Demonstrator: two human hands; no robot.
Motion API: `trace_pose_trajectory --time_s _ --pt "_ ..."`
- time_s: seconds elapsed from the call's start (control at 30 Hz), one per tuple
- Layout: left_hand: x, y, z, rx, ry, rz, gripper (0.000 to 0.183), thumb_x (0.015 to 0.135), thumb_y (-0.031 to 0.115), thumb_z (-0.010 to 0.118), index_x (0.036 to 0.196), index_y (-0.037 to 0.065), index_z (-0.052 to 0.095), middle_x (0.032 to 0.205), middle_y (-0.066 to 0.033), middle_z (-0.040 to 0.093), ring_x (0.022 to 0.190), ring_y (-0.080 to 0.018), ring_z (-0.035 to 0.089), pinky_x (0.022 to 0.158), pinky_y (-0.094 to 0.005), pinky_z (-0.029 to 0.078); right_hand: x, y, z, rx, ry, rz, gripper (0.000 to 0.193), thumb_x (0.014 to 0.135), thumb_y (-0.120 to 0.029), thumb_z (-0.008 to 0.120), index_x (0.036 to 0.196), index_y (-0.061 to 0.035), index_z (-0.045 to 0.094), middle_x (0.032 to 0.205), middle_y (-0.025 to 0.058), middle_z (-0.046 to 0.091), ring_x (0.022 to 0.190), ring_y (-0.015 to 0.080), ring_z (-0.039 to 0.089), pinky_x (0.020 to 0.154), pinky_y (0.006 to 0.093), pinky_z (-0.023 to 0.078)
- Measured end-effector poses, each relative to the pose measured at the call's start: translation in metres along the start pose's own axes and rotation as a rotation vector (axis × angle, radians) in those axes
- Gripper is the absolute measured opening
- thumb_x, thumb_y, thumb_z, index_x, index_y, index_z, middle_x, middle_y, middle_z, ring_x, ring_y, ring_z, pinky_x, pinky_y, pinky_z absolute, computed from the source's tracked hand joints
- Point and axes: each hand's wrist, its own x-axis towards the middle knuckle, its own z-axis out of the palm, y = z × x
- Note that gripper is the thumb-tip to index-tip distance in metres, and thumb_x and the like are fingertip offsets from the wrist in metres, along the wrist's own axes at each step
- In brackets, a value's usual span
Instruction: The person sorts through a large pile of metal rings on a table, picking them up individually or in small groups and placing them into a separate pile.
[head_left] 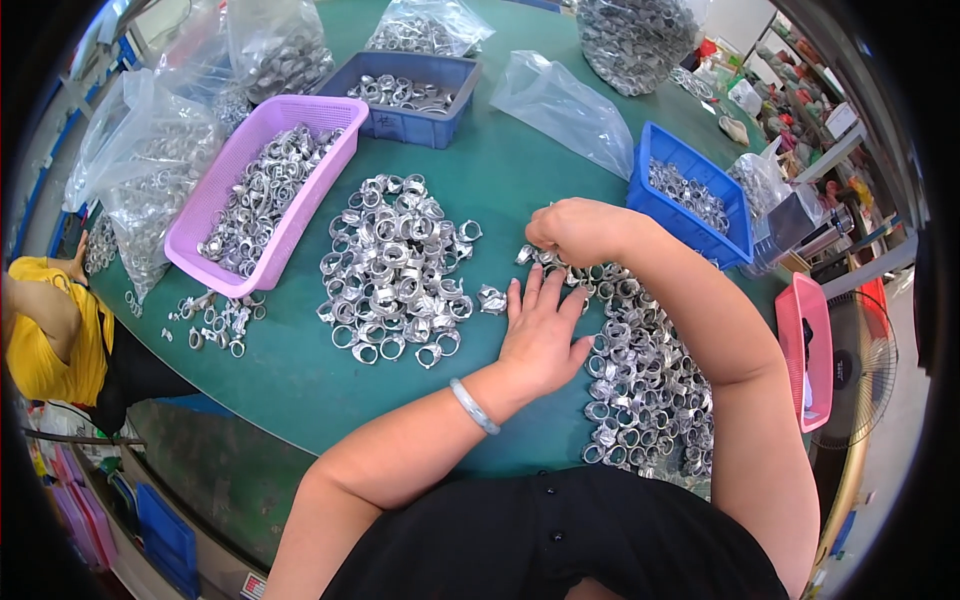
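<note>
My left hand [545,335], with a pale bangle [474,404] on its wrist, lies palm down with its fingers stretched over several silver metal rings. Just beyond its fingertips, my right hand [582,230] is curled closed above the same rings; its fingertips are hidden, so what they hold cannot be seen. A dense spread of metal rings [650,385] runs from under my hands toward my body on the right. To the left is a heaped pile of similar rings [395,265]. One loose ring [491,299] sits between that pile and my left hand.
A pink basket [178,238], a grey-blue bin [405,128] and a blue bin [742,225] hold more rings on the green table [400,420]. Filled plastic bags [165,190] stand at the left. Another person's yellow sleeve [50,315] shows at the left edge. A fan [860,360] stands right.
</note>
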Motion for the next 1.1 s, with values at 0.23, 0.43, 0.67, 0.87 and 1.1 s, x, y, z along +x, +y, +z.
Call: trace_pose_trajectory --time_s 0.23,0.43,0.67,0.87,1.1 --pt "0.000 -0.002 0.003 0.010 0.005 0.013 0.059 0.080 0.027 0.068 0.131 0.006 0.047 0.140 -0.0242 0.034 0.134 -0.0475 0.024 0.109 -0.0610 0.016 -0.003 0.001 -0.013 0.038 -0.171 0.084 0.022 0.062 0.004 0.062 0.082 -0.0030 0.055 0.087 0.0137 0.058 0.087 0.0353 0.057 0.072 0.0432 0.045" --pt "-0.001 -0.003 0.000 0.019 0.019 0.024 0.059 0.080 0.027 0.068 0.131 0.006 0.047 0.139 -0.0246 0.034 0.134 -0.0475 0.023 0.108 -0.0615 0.017 0.030 -0.021 0.000 0.128 0.206 -0.134 0.062 0.065 -0.004 0.069 0.124 -0.0075 0.050 0.124 0.0143 0.050 0.118 0.0338 0.047 0.099 0.0404 0.042" --pt "-0.001 -0.001 0.001 -0.006 0.007 0.031 0.059 0.080 0.026 0.068 0.130 0.005 0.047 0.139 -0.0252 0.034 0.134 -0.0476 0.023 0.108 -0.0610 0.018 0.043 -0.014 0.013 0.178 0.199 -0.170 0.045 0.069 -0.007 0.070 0.112 -0.0066 0.056 0.111 0.0114 0.054 0.110 0.0327 0.051 0.093 0.0411 0.044" --pt "-0.001 -0.001 0.003 -0.052 0.053 0.095 0.057 0.080 0.023 0.068 0.129 0.002 0.047 0.139 -0.0232 0.036 0.134 -0.0430 0.029 0.110 -0.0553 0.022 0.014 -0.003 0.007 0.087 0.034 -0.066 0.027 0.069 -0.011 0.069 0.095 -0.0070 0.063 0.101 0.0120 0.057 0.102 0.0322 0.055 0.085 0.0411 0.047" --pt "0.000 0.008 -0.002 -0.120 0.255 0.305 0.045 0.079 0.015 0.067 0.120 0.001 0.054 0.128 -0.0193 0.049 0.122 -0.0373 0.046 0.104 -0.0478 0.036 0.006 -0.023 -0.003 0.017 0.115 -0.083 0.039 0.070 -0.016 0.073 0.104 -0.0031 0.063 0.104 0.0134 0.060 0.102 0.0334 0.055 0.088 0.0411 0.046"
